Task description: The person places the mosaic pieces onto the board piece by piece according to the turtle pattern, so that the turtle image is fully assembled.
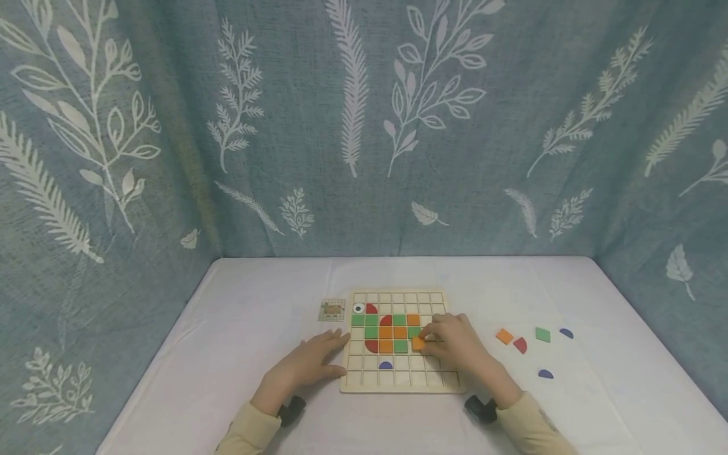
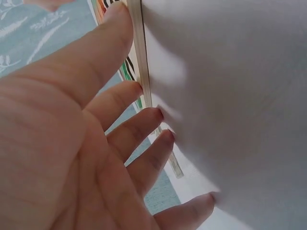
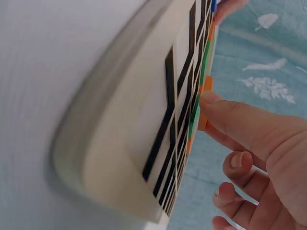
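Note:
A wooden grid board (image 1: 364, 382) lies on the table, with green, orange, red and blue pieces in its cells and a white eye piece (image 1: 358, 308) near its upper left. My right hand (image 1: 457, 344) pinches an orange square tile (image 1: 418, 344) between thumb and finger over the board's right half. In the right wrist view that orange tile (image 3: 205, 103) stands slightly above the board's surface. With fingers extended, my left hand (image 1: 309, 360) touches the board's left edge. The left wrist view shows its thumb and fingertips along that wooden edge (image 2: 139, 52).
A small picture card (image 1: 332, 310) lies beside the board's upper left corner. To the right are loose pieces: an orange square (image 1: 504, 336), a red quarter circle (image 1: 520, 345), a green tile (image 1: 543, 334) and two blue half circles (image 1: 566, 333). A patterned curtain (image 1: 364, 126) hangs behind.

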### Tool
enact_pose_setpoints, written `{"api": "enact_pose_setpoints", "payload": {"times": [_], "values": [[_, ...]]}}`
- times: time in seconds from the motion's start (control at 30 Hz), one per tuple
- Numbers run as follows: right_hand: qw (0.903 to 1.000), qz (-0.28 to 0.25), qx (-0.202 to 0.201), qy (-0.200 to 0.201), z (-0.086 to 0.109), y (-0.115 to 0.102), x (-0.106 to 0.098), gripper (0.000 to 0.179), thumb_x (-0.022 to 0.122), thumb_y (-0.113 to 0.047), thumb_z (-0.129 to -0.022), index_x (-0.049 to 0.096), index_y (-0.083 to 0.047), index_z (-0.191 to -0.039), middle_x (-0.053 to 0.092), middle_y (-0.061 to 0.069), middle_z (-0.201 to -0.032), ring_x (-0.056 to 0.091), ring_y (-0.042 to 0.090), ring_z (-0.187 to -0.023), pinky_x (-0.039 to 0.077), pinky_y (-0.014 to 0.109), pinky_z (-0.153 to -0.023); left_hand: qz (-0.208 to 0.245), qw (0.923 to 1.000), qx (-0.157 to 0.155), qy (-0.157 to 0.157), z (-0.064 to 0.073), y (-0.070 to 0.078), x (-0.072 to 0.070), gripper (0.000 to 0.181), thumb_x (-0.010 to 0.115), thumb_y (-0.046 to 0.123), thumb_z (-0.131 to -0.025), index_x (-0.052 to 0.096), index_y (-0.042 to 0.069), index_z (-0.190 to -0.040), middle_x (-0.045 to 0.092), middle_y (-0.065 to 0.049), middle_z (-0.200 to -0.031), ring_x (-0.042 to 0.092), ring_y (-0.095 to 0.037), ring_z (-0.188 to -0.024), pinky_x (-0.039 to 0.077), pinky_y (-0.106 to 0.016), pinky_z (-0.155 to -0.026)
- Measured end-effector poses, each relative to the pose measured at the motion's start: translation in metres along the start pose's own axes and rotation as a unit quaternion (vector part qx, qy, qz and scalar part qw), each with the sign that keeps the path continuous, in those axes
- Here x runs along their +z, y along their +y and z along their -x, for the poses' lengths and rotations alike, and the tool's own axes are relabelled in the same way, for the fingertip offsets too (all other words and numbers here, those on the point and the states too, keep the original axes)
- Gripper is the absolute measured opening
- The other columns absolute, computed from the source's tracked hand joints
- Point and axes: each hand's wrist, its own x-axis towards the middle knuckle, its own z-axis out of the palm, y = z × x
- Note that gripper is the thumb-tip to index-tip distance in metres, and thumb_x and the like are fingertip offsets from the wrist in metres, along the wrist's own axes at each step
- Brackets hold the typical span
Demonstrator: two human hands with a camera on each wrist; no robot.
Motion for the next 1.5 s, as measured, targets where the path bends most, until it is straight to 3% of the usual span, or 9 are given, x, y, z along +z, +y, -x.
{"api": "enact_pose_setpoints", "payload": {"times": [0.53,1.17,1.33,1.5], "values": [[0.9998,0.018,-0.001,-0.004,0.001,-0.002,0.005,0.016,0.08,-0.028,-0.071,0.075,-0.022,-0.085,0.051,-0.015,-0.066,0.038,0.003,-0.061,0.029,0.026,-0.066,-0.003,0.9999,0.015,0.004,0.0,0.002,0.0,0.067,0.069,0.035,-0.08,0.045,0.011,-0.138,0.039,-0.015,-0.144,0.031,-0.036,-0.135,0.019,-0.067,-0.105],[0.9998,0.009,-0.015,0.002,0.003,0.006,0.004,0.007,0.078,-0.027,-0.075,0.075,-0.025,-0.081,0.048,-0.017,-0.061,0.036,0.0,-0.057,0.027,0.025,-0.065,0.0,1.0,0.0,0.006,0.0,-0.001,0.002,0.068,0.069,0.038,-0.078,0.045,0.014,-0.138,0.039,-0.013,-0.145,0.03,-0.034,-0.136,0.018,-0.067,-0.106],[0.9999,0.002,-0.001,0.011,0.008,0.013,-0.001,0.008,0.078,-0.025,-0.074,0.074,-0.025,-0.081,0.051,-0.019,-0.063,0.039,-0.003,-0.059,0.03,0.027,-0.069,0.0,1.0,0.003,0.008,0.0,0.0,0.002,0.068,0.068,0.037,-0.079,0.045,0.013,-0.138,0.039,-0.014,-0.145,0.03,-0.035,-0.136,0.018,-0.067,-0.106],[0.9989,-0.003,0.046,0.002,0.014,0.022,-0.008,0.011,0.078,-0.024,-0.074,0.073,-0.025,-0.083,0.05,-0.019,-0.063,0.04,0.001,-0.061,0.03,0.028,-0.07,-0.002,0.9999,0.01,0.009,0.001,0.0,0.001,0.068,0.068,0.037,-0.079,0.045,0.011,-0.138,0.039,-0.015,-0.144,0.031,-0.036,-0.135,0.018,-0.068,-0.105]]}}
